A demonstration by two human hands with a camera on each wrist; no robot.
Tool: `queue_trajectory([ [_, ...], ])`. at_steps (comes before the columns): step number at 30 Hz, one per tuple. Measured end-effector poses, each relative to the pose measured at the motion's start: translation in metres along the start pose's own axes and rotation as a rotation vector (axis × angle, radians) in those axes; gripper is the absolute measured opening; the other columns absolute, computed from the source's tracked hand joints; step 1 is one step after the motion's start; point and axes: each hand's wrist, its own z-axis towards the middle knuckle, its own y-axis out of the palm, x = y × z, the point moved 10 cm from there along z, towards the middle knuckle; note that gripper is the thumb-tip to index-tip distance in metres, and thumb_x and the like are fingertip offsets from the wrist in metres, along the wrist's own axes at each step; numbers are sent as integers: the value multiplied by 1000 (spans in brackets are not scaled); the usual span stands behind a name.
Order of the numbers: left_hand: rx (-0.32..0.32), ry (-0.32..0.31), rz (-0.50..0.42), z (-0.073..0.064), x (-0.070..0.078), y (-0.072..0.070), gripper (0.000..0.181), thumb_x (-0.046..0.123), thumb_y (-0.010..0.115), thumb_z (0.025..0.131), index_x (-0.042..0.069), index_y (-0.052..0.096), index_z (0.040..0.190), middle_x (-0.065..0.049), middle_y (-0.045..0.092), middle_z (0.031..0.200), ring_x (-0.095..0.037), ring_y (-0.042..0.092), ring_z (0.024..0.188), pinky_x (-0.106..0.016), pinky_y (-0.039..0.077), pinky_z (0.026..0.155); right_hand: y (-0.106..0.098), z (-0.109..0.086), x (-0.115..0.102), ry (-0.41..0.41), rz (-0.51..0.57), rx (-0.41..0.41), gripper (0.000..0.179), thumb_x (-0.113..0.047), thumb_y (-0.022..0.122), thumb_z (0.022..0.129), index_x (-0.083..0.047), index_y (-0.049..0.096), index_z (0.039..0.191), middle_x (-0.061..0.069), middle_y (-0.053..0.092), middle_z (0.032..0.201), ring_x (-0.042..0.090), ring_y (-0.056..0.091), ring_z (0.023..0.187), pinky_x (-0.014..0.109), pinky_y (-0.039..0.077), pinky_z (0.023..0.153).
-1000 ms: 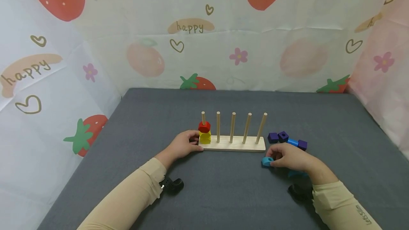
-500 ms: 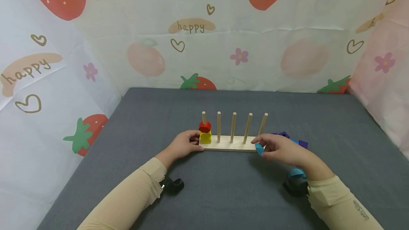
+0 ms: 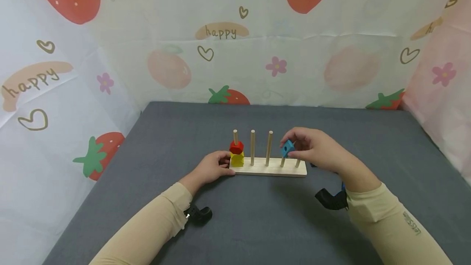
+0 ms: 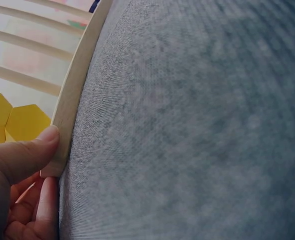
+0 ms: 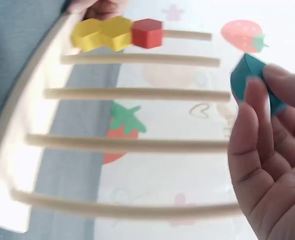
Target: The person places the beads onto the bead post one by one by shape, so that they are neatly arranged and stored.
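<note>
In the head view, a wooden peg board (image 3: 270, 168) with several upright pegs stands on the grey table. Its leftmost peg carries two yellow hexagonal blocks (image 5: 102, 35) with a red block (image 3: 236, 147) on top. My left hand (image 3: 210, 166) grips the board's left end, its thumb (image 4: 40, 147) against the front edge. Raised over the board's right part, my right hand (image 3: 320, 149) pinches a blue block (image 3: 287, 149) between thumb and fingers. The hole in this block faces the camera. In the right wrist view, the held block (image 5: 242, 75) is beyond the peg tips. The two right pegs are partly hidden by my right hand.
A dark block (image 3: 313, 165) peeks out behind the board's right end, mostly covered by my right hand. Part of a blue block (image 3: 343, 185) shows beside my right wrist. Black wrist cameras (image 3: 333, 199) hang under both forearms. A strawberry-print cloth (image 3: 294, 72) walls the table's back.
My right hand has lifted the blue block off the table and carried it up and left to the right-hand pegs. My left hand stays on the board.
</note>
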Motion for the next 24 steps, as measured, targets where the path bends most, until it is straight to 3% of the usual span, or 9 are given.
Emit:
queue_trajectory([
  [11, -4, -3, -9, 0, -1, 0, 49, 18, 78, 72, 13, 60, 117, -1, 58, 107, -13, 55, 96, -26, 48, 84, -8, 34, -19, 3, -28, 83, 21, -12, 65, 85, -12, 59, 105, 2, 64, 96, 15, 61, 87, 33, 49, 78],
  [24, -19, 15, -17, -1, 0, 1, 49, 19, 78, 72, 13, 60, 118, -1, 57, 108, -14, 55, 96, -26, 48, 84, -2, 53, -29, 16, 32, 195, 24, -9, 64, 85, -10, 60, 109, 5, 62, 102, 18, 59, 92, 35, 48, 82],
])
